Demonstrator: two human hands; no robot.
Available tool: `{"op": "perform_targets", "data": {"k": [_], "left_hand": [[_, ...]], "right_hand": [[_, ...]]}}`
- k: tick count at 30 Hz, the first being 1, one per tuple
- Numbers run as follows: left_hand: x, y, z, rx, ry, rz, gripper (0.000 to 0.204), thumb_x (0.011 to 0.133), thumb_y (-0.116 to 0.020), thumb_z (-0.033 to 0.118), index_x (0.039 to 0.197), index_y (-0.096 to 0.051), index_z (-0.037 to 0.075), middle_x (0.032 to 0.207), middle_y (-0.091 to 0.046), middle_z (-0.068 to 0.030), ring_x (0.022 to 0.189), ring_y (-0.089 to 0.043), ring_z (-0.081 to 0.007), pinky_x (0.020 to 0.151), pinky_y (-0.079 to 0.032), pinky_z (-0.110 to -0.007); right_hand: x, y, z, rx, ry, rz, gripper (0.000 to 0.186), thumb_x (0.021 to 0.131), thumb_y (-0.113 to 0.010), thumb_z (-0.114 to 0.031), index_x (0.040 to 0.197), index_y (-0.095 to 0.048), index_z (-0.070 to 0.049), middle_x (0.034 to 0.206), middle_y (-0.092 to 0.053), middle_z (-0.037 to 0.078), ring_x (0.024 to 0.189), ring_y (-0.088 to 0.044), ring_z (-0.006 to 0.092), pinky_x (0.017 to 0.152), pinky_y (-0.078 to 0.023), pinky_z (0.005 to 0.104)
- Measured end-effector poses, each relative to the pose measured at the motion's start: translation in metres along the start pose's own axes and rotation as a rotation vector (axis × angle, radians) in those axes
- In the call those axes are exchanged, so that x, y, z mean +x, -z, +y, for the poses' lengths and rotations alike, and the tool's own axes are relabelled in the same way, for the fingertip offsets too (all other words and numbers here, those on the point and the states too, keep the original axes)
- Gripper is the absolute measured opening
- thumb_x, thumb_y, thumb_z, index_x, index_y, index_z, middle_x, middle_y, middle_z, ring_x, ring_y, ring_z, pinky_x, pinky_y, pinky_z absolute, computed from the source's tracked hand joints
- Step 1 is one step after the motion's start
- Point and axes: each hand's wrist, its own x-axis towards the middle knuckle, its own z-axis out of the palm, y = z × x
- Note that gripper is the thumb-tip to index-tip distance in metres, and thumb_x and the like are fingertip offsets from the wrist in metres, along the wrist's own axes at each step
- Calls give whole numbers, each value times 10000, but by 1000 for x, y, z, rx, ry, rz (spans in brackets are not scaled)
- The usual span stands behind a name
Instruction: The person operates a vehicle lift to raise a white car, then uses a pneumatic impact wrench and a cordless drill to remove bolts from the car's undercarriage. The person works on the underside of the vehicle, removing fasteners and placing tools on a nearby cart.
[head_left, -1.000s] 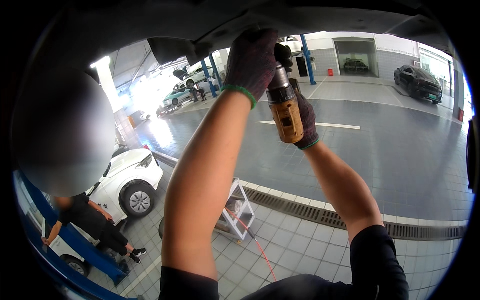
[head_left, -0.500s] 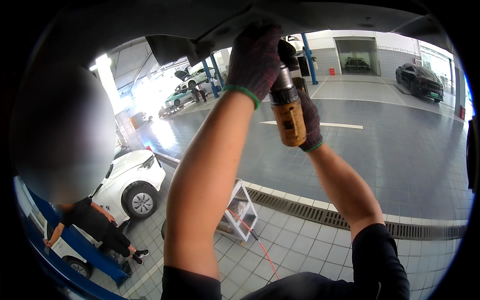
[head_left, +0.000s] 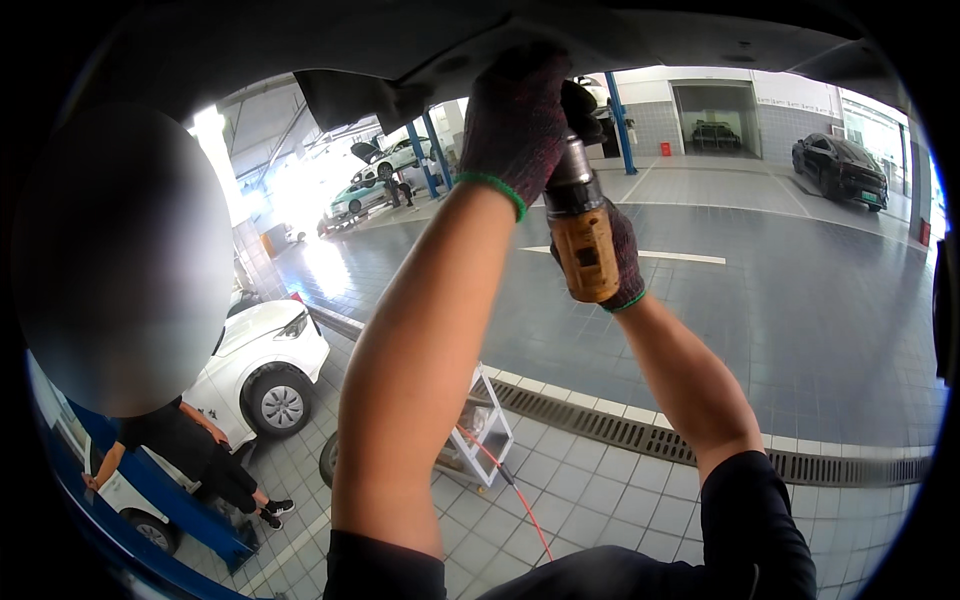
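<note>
Overhead is the dark underside panel [head_left: 650,38] of a raised vehicle. My left hand [head_left: 515,125], in a dark knit glove with a green cuff, reaches up against it; its fingertips are lost in shadow, so I cannot tell whether they grip anything. My right hand [head_left: 624,250], gloved alike, is wrapped round a yellow and black impact wrench [head_left: 586,250]. The wrench's silver nose points upward, beside the left wrist. Its tip is hidden near the left hand, and most of its handle lies behind the body.
Below stands a grey wheeled cart [head_left: 490,430], with a red hose [head_left: 528,510] trailing over the tiles. A floor drain grate [head_left: 600,420] runs behind it. At left, a person in black [head_left: 185,445] stands by a blue lift post [head_left: 190,500] and a white car [head_left: 265,350].
My right hand and the impact wrench have dropped slightly. The left hand stays up at the panel, shifted a little to the right.
</note>
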Motion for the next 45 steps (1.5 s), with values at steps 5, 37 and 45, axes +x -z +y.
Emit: {"op": "perform_targets", "data": {"k": [5, 37, 45], "left_hand": [[2, -1, -1, -6, -11, -28, 265, 991, -618, 235, 1067, -680, -11, 807, -706, -129, 614, -703, -233, 620, -618, -373], [8, 1, -12, -13, 17, 10, 302, 993, -605, 288, 997, -709, 3, 792, -741, -119, 676, -701, -223, 743, -576, -378], [0, 2, 3, -147, 60, -78, 232, 1020, -577, 196, 981, -680, -8, 736, -692, -125, 579, -700, -240, 605, -626, -402]], "right_hand": [[3, 15, 21, -241, 117, 16, 297, 999, -668, -87, 1288, -601, -73, 1125, -717, 81, 950, -729, 196, 820, -633, 326], [4, 24, 23, -445, 176, -42, 317, 1128, -482, -197, 1421, -540, -91, 1189, -694, 129, 1006, -724, 227, 852, -638, 333], [-3, 7, 10, -141, 57, 64, 422, 1095, -499, -376, 1362, -550, -53, 1118, -700, 175, 923, -733, 280, 804, -648, 385]]}}
